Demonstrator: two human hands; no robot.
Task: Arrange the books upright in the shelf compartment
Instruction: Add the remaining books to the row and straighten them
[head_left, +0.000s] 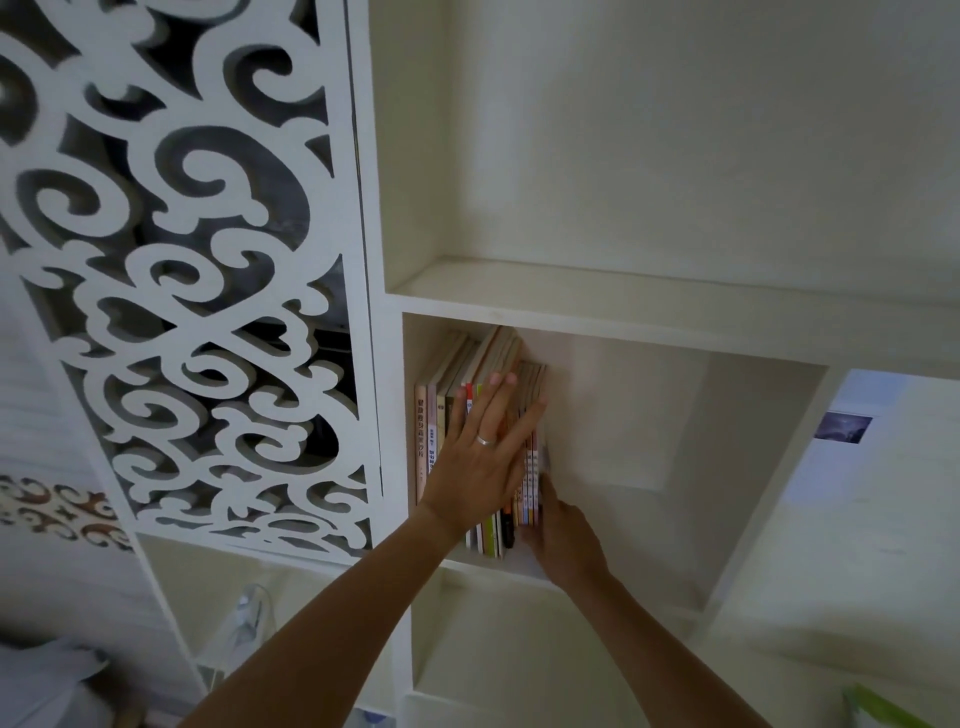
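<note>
Two hands steady a row of books (480, 395) standing upright at the left end of the shelf compartment (675, 467).

We see the left hand (485, 452), wearing a plain silver ring (487, 440), pressed flat with straight fingers across the spines. The right hand (563, 535) touches the outermost book's lower edge; we cannot tell whether it grips. The spines are thin paperbacks in tan, red, green and orange, and one tan spine carries Chinese characters too blurred to read. Beside the smooth white shelving hangs a carved scrollwork panel (208, 260).
</note>
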